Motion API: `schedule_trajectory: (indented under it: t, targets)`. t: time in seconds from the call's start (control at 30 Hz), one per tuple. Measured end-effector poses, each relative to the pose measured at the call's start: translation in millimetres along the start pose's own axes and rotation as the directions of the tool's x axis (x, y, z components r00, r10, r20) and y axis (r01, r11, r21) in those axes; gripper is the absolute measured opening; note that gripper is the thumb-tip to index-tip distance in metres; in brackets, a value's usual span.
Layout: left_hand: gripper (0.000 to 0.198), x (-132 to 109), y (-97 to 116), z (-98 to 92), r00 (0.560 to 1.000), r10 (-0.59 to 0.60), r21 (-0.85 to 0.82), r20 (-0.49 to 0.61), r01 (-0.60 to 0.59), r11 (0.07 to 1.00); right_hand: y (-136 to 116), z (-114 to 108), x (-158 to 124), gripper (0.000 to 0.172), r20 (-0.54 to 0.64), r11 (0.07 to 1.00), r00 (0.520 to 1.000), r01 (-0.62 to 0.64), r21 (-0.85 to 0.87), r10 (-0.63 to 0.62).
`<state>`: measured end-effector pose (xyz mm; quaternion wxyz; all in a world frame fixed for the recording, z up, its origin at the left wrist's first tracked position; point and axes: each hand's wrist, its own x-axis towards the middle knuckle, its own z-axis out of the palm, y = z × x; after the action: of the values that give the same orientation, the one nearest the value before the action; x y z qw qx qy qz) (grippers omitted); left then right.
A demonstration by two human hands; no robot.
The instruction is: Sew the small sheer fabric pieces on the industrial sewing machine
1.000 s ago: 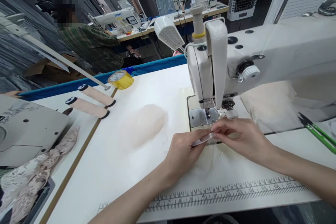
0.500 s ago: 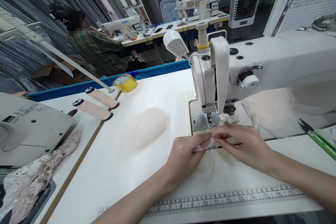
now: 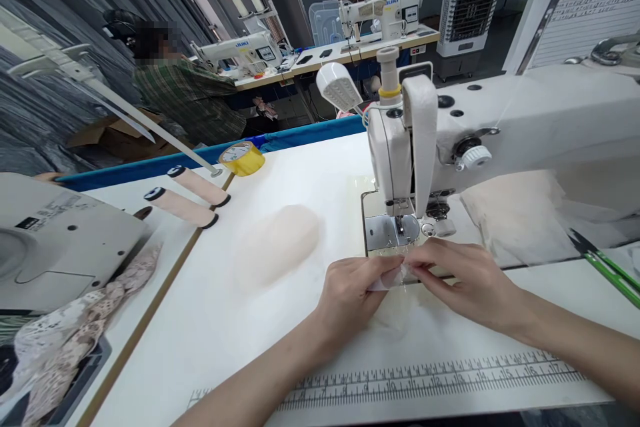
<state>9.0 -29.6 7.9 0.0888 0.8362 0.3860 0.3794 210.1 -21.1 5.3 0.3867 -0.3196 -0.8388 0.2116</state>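
Just in front of the sewing machine (image 3: pixel 400 147), my left hand (image 3: pixel 353 290) pinches a small piece of thin, sheer whitish fabric (image 3: pixel 387 279) between thumb and fingers. My right hand (image 3: pixel 460 277) is closed on the same fabric's other side, its fingertips almost meeting the left ones. Both hands sit near the metal needle plate (image 3: pixel 383 232), below the presser foot. Part of the fabric is hidden by my fingers. A pale skin-toned sheer piece (image 3: pixel 283 243) lies flat on the table to the left.
Green-handled thread snips (image 3: pixel 610 273) and a pile of sheer fabric (image 3: pixel 515 213) lie at the right. Yellow tape (image 3: pixel 243 159) and two thread cones (image 3: pixel 183 207) are at the left. A printed ruler (image 3: pixel 410 383) runs along the front edge. A person (image 3: pixel 185 90) sits beyond the table.
Both hands stay at nearly the same spot with the fabric, fingertips shifting slightly. The whole view has moved a little.
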Motion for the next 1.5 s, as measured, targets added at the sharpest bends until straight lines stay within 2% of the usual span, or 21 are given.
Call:
schedule_trajectory:
  t: [0.27,0.47,0.7,0.8,0.87,1.0,1.1,1.17,1.23,1.27,1.33,1.4,1.47,1.5]
  targets:
    - [0.013,0.0,1.2,0.2,1.000,-0.006,-0.025,0.014,0.006,1.000,0.8,-2.1,0.1,0.023,0.040,0.998,0.997,0.062,0.006,-0.062]
    - [0.012,0.5,0.9,-0.6,0.998,0.061,-0.014,0.001,-0.061,0.998,1.6,-2.4,-0.3,0.024,0.092,0.999,0.995,0.034,0.030,-0.037]
    - [0.007,1.3,2.6,-1.3,0.997,0.082,0.035,-0.007,-0.082,0.996,-0.9,-3.8,0.6,0.020,0.116,0.999,0.993,0.032,0.018,-0.034]
    - [0.005,1.2,3.3,-2.0,0.996,0.085,0.077,-0.017,-0.084,0.993,0.7,-3.1,0.4,0.016,0.079,0.996,0.994,0.080,-0.033,-0.077]
    - [0.007,1.0,3.4,-1.7,0.995,0.096,0.110,-0.036,-0.092,0.990,2.9,-2.5,-0.3,0.016,0.024,0.986,0.989,0.149,-0.077,-0.148]
    - [0.004,1.1,3.9,0.7,0.981,0.158,0.112,-0.109,-0.146,0.983,4.9,-4.7,-1.7,0.018,-0.055,0.910,0.928,0.349,-0.222,-0.369]
    - [0.016,0.4,5.1,1.6,0.979,0.191,0.049,-0.075,-0.188,0.981,2.2,-10.8,-1.6,0.017,0.015,0.807,0.857,0.492,-0.329,-0.516]
    - [0.016,-0.6,6.7,0.7,0.980,0.194,0.020,-0.048,-0.193,0.981,-0.3,-15.0,-1.1,0.019,0.072,0.724,0.796,0.579,-0.374,-0.600]
    - [0.011,-1.4,8.9,-1.0,0.987,0.157,-0.010,-0.035,-0.157,0.988,-1.4,-17.3,-0.6,0.019,0.098,0.659,0.744,0.638,-0.399,-0.661]
    - [0.010,-1.4,10.1,-1.8,0.994,0.111,-0.028,-0.021,-0.112,0.993,-1.2,-17.1,-0.5,0.018,0.095,0.656,0.741,0.640,-0.400,-0.665]
    - [0.008,-0.2,12.0,-2.3,0.998,-0.039,-0.049,0.059,0.042,0.998,0.9,-14.1,-0.7,0.017,0.053,0.714,0.790,0.579,-0.394,-0.611]
    - [0.011,2.2,12.0,-0.5,0.965,-0.204,0.009,0.164,0.205,0.979,4.4,-8.2,-1.1,0.012,0.018,0.815,0.887,0.431,-0.387,-0.461]
    - [0.019,4.7,10.1,3.6,0.930,-0.293,0.121,0.224,0.271,0.955,8.0,-1.4,-0.8,0.010,0.019,0.891,0.963,0.255,-0.376,-0.268]
    - [0.020,5.7,8.7,6.0,0.923,-0.307,0.171,0.233,0.272,0.947,9.5,1.5,-0.2,0.012,0.032,0.916,0.984,0.174,-0.362,-0.174]
